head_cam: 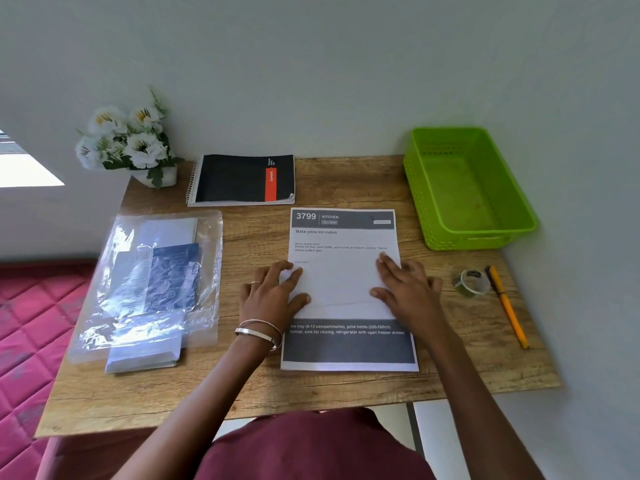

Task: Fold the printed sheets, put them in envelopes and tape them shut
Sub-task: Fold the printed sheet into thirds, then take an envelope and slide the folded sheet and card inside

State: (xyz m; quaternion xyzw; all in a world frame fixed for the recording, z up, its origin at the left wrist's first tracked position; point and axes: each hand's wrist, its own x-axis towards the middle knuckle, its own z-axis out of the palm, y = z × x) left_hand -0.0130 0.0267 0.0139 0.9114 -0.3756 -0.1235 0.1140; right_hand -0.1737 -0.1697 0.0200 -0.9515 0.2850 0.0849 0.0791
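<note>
Head view: one printed sheet [346,289] lies flat on the wooden counter [346,393], text facing up, a dark band across its top and another across its near end. Left hand [273,296] rests on the sheet's left edge, fingers [294,275] extended and laid flat, gripping nothing. Right hand [405,285] rests on the sheet's right edge, fingers [388,263] likewise straight and pressed to the paper, gripping nothing. White paper shows between the two sets of fingers. A faint crease line crosses the sheet just nearer the person than the thumbs. A ring sits on one left finger and bangles [258,332] circle the left wrist.

Left of the left fingers, well apart, a clear plastic bag [152,285] lies on the counter with envelopes [145,358] showing through it and protruding from its near end. Beyond the fingers, a black spiral notebook [242,180] lies near the wall, with a pot of white flowers [128,140] at the far left corner. Right of the right fingers, a tape roll [472,282] sits just beside a yellow pen [507,306]. A green basket [467,188] stands beyond them at the far right corner.
</note>
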